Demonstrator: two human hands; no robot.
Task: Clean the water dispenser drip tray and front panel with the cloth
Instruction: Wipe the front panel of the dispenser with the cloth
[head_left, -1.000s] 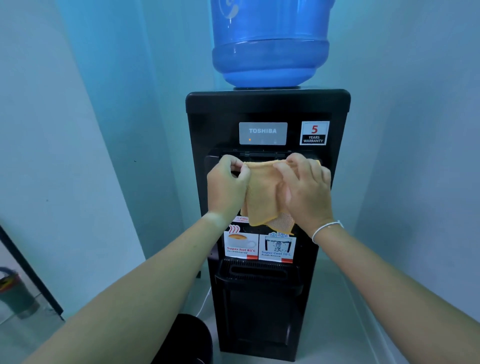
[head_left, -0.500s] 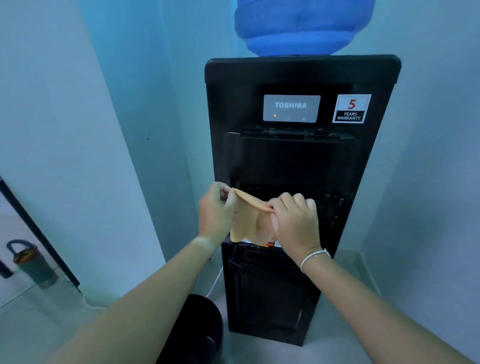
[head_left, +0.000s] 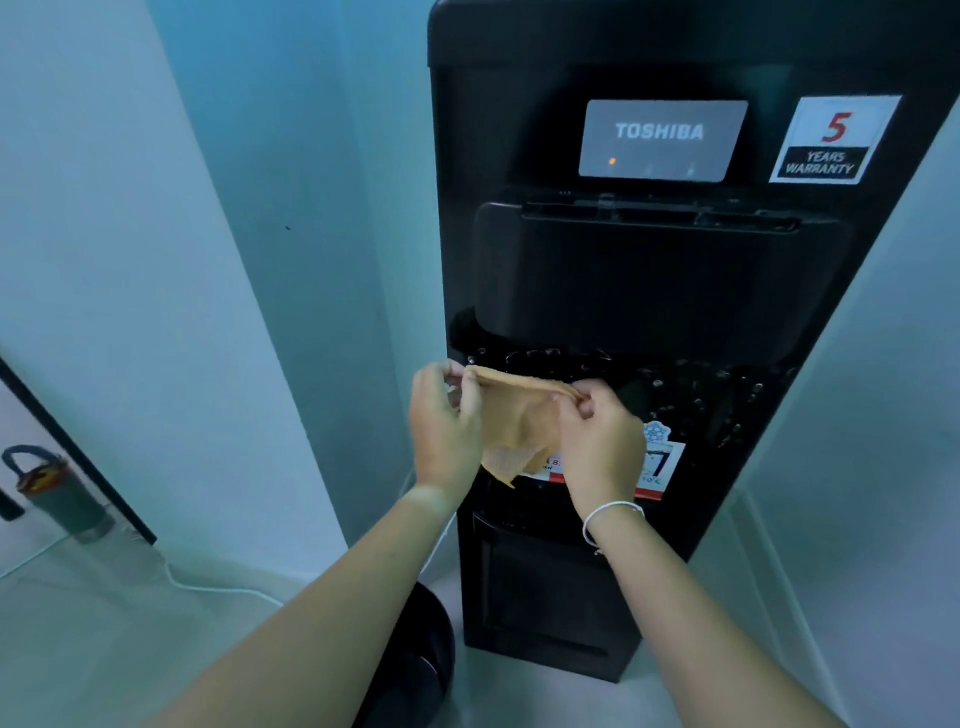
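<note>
Both hands hold the cloth (head_left: 519, 415) up before the dispenser (head_left: 660, 291), just below the tap housing. Left hand (head_left: 447, 431) pinches its left top corner; right hand (head_left: 597, 441) pinches the right. Cloth hangs between them. Droplets (head_left: 670, 384) dot the panel behind.

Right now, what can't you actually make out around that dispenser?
- Red-and-white labels, head view: mostly hidden by the right hand and orange cloth.
- Water dispenser top: cut off by the upper edge.
- Drip tray: lost in the dark recess under the hands.
- Left hand fingertips: motion-blurred.
</note>
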